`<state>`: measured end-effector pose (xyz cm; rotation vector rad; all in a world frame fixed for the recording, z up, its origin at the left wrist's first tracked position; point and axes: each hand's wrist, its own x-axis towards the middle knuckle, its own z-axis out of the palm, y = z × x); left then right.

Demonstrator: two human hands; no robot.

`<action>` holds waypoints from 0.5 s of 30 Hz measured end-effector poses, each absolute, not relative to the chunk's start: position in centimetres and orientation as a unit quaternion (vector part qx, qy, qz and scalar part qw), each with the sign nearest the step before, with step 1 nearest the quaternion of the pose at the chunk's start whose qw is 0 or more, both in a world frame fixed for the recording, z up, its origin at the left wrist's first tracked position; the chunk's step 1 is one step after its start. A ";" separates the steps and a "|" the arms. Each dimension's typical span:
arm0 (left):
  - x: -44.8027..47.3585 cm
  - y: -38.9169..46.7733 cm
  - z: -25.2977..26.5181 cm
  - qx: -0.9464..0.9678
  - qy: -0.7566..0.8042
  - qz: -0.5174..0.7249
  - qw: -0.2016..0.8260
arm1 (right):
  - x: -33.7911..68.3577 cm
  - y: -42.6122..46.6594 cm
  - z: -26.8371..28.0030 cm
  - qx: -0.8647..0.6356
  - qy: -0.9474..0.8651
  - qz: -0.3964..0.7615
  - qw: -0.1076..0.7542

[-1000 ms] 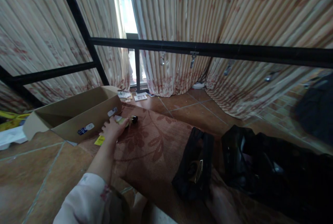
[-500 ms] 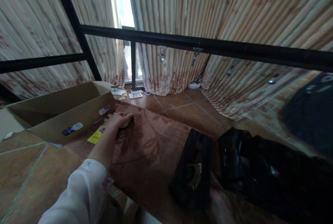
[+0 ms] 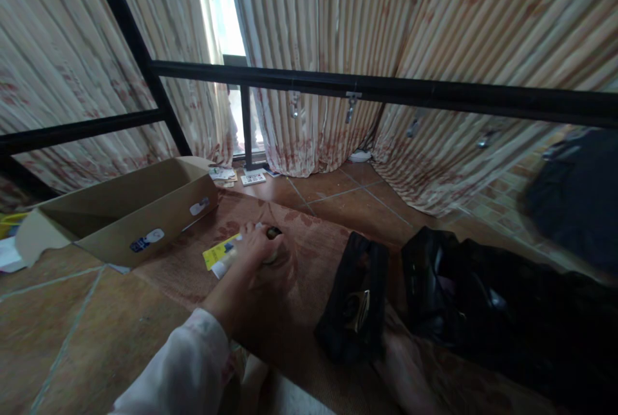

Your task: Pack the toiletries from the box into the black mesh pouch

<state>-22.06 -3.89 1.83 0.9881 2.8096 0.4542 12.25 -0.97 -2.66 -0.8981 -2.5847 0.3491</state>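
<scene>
An open cardboard box (image 3: 120, 212) lies on the tiled floor (image 3: 72, 331) at the left, its long side bearing stickers. Just right of it, on the patterned rug (image 3: 290, 286), a yellow card (image 3: 218, 251) lies flat beside the left hand (image 3: 255, 249), whose grip is clenched around a small bottle (image 3: 271, 241) with a dark cap (image 3: 273, 232). The bottle looks light, rigid and smooth, likely to roll; taking it round the body, as here, seems soundest. Further right lie a black pouch (image 3: 355, 305) and a black bag (image 3: 483, 312). The right hand is out of view.
</scene>
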 end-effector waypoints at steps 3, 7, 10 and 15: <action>-18.1 -3.8 1.5 0.355 0.922 0.146 0.051 | 12.2 -1.0 -2.4 -0.330 -0.919 0.117 0.180; -13.7 -3.4 0.7 0.384 0.909 0.154 0.061 | 12.0 -1.2 -2.0 -0.336 -0.917 0.119 0.179; -12.0 -2.9 0.6 0.402 0.901 0.148 0.071 | 12.0 -1.3 -1.8 -0.338 -0.916 0.125 0.176; -12.2 -2.8 1.6 0.429 0.885 0.147 0.105 | 12.0 -1.4 -1.9 -0.330 -0.916 0.136 0.181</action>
